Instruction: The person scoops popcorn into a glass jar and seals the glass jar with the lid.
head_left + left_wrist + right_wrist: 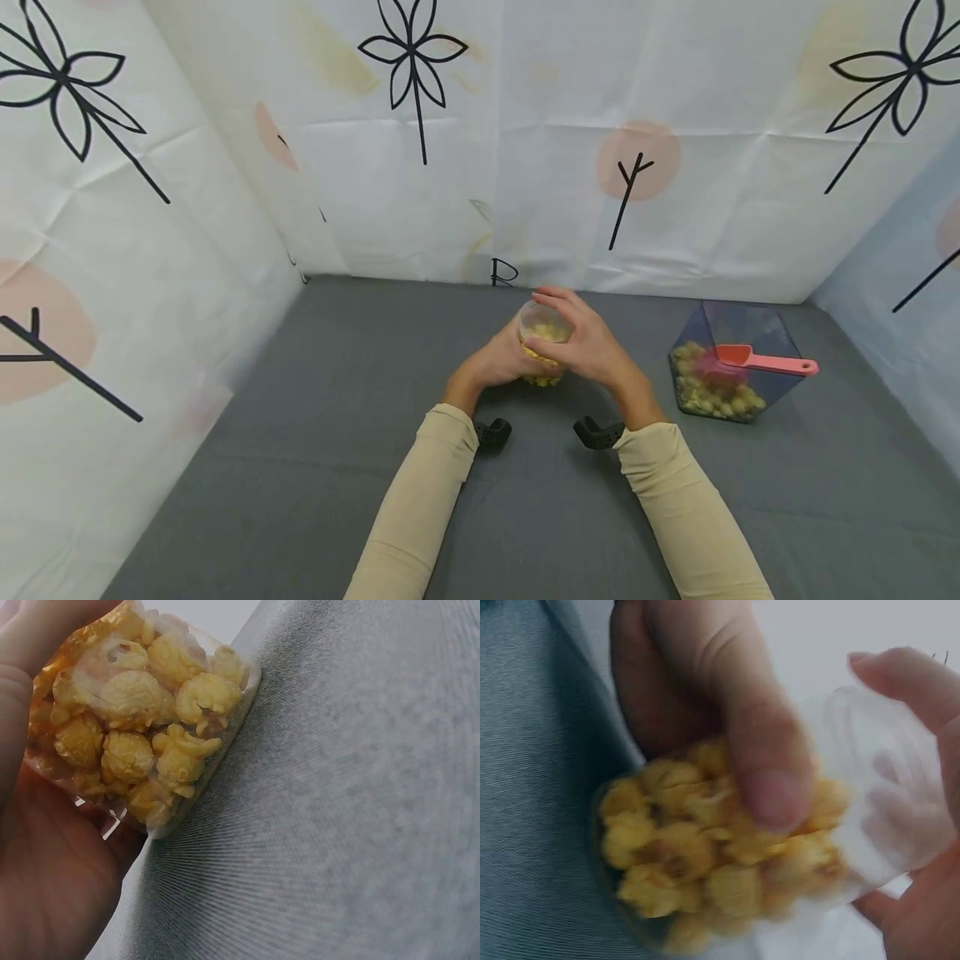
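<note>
A clear plastic jar (546, 321) of yellow popcorn (731, 889) stands upright on the grey cloth, near the back of the table. My left hand (501, 357) grips the jar's body from the left, its thumb lying across the front in the right wrist view. From the right, my right hand (592, 343) spans the top of the jar, thumb in front and fingers behind. In the left wrist view the jar's base (206, 776) meets the cloth. Popcorn fills the lower part, while the upper part looks see-through. The fingers partly hide the rim.
To the right, a clear bluish bin (780, 392) holds more popcorn, with a red scoop (780, 364) lying across its top. White sheets (480, 200) with flower and leaf drawings hang behind and at both sides of the grey table (337, 500).
</note>
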Demonstrator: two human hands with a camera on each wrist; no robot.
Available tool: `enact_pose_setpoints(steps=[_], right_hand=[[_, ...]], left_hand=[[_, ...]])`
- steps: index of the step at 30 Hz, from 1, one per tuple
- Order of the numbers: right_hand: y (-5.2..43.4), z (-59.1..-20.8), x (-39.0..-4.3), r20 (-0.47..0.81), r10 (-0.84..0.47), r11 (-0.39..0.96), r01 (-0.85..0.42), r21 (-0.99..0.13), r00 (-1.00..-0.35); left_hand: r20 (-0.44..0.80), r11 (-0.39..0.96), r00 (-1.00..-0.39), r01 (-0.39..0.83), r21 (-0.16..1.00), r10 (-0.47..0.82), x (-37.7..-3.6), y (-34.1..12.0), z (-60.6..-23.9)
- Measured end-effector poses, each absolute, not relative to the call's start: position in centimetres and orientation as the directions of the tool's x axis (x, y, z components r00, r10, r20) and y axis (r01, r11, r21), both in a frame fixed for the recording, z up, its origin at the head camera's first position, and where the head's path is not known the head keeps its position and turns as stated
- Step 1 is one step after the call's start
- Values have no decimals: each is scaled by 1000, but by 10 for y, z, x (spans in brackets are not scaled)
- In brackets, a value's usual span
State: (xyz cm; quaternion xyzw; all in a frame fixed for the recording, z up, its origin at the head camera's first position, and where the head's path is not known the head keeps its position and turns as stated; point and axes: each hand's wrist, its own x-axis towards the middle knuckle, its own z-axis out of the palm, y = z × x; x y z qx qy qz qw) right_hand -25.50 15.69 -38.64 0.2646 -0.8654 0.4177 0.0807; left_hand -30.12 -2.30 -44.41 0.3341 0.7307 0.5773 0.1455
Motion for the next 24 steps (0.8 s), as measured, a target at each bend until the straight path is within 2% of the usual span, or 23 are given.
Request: enact_pose_setpoints(steps=[4,9,13,15,17,20,24], right_hand=[[154,-387,-254,335,-379,525,-499,-690,-863],[132,-381,-243,253,-235,702,-344,-624,-938],[110,-382,-234,340,-72,807,-255,-532,-938],[105,-382,-231,356,-37,829,-228,-512,-934],[109,-379,-230,323,-50,818,-224,-530,-945],[126,-372,-235,226,-162,756,-268,-597,-961],[144,-371,-245,228,-319,685,-390,-615,-920]], left_hand=[[163,120,-736,316,941,656,-299,-23,-443],[144,175,-753,326,929,642,-299,-24,-442],[145,234,-762,366,901,631,-301,-25,-441],[141,248,-765,368,896,628,-301,-25,-441],[141,241,-764,365,899,630,-300,-25,-441],[131,219,-763,340,915,633,-298,-25,-440],[161,134,-740,322,937,653,-298,-23,-440]])
